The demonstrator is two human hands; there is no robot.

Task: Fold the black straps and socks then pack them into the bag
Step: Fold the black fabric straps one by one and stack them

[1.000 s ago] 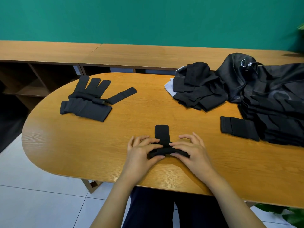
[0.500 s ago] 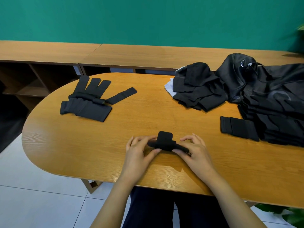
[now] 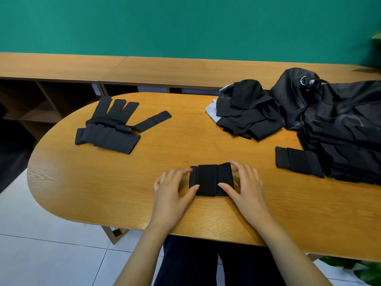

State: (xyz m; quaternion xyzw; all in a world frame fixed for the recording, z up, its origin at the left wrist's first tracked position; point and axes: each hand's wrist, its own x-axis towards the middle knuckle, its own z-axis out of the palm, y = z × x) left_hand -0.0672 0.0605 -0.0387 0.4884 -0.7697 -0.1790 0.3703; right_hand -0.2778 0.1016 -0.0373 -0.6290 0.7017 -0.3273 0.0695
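A folded black strap [image 3: 208, 179] lies flat on the wooden table [image 3: 206, 137] near its front edge. My left hand [image 3: 173, 190] touches its left side with thumb and fingertips. My right hand [image 3: 245, 186] pinches its right side. Several unfolded black straps [image 3: 111, 126] lie at the far left. A pile of black socks [image 3: 247, 114] sits at the back right. The black bag [image 3: 340, 124] lies crumpled at the far right, with another folded strap [image 3: 296, 162] beside it.
A long wooden bench with open shelves [image 3: 144, 69] runs behind the table against a green wall. White floor tiles [image 3: 41, 244] show at the lower left. Plant leaves [image 3: 358, 269] sit at the bottom right corner.
The long strap that pointed away from me has been folded over into a short flat rectangle. Both hands moved apart to its left and right edges.
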